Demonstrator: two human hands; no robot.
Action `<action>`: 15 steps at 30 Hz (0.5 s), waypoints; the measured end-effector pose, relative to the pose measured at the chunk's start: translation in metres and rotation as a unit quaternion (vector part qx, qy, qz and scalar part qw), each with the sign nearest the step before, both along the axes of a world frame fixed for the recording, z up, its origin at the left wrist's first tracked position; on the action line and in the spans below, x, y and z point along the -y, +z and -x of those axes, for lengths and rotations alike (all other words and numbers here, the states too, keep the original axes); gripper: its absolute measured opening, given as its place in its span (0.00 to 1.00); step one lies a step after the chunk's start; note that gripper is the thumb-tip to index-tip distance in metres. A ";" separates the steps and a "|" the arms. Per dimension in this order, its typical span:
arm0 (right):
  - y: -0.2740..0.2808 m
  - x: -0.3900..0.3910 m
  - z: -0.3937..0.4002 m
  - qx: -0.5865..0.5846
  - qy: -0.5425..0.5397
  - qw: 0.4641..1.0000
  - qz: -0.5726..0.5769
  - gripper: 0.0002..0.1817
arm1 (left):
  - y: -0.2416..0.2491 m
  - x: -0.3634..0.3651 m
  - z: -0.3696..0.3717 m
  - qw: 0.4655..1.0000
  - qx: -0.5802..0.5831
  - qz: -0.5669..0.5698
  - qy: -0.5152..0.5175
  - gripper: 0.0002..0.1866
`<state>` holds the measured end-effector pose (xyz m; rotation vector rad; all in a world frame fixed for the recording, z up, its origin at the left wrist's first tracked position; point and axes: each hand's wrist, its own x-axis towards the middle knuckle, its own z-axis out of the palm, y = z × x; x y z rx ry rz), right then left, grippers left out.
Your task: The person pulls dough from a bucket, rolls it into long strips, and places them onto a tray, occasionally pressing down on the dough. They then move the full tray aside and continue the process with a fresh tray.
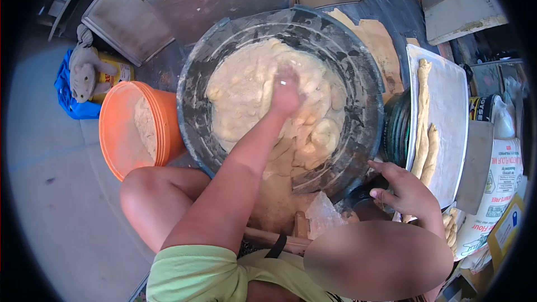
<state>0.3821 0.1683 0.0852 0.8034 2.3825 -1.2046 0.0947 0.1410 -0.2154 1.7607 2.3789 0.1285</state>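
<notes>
A wide black basin (361,95) holds a big mass of pale, sticky dough (240,92), smooth in places and lumpy at the right. My left hand (287,90) reaches into the middle of this dough; motion smears its fingers, and their tips blend into the mass. Beside the basin's lower right rim is my right hand (404,188), thumb and fingers spread with nothing between them. Its fingertips come right up to the rim.
An orange bucket (112,128) with flour-like powder stands left of the basin. On the right, a metal tray (450,123) carries twisted dough strips (423,112). A flour sack (498,190) stands beyond it. Metal sheets (224,14) lean at the back. A clear plastic bag (324,215) lies in front.
</notes>
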 end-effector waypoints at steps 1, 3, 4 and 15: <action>0.001 -0.002 0.002 0.001 0.004 1.000 0.002 0.30 | -0.005 -0.004 -0.001 1.000 0.002 -0.004 -0.003 0.39; 0.003 -0.003 0.001 0.012 -0.005 1.000 -0.005 0.30 | -0.018 -0.003 -0.003 0.997 -0.060 -0.024 -0.053 0.41; 0.003 -0.004 -0.001 0.017 -0.015 1.000 -0.008 0.30 | -0.019 0.000 0.006 0.994 0.028 -0.088 0.057 0.39; -0.013 0.004 -0.013 -0.035 -0.032 0.999 -0.012 0.35 | 0.085 0.036 -0.029 0.536 0.766 -0.198 0.295 0.21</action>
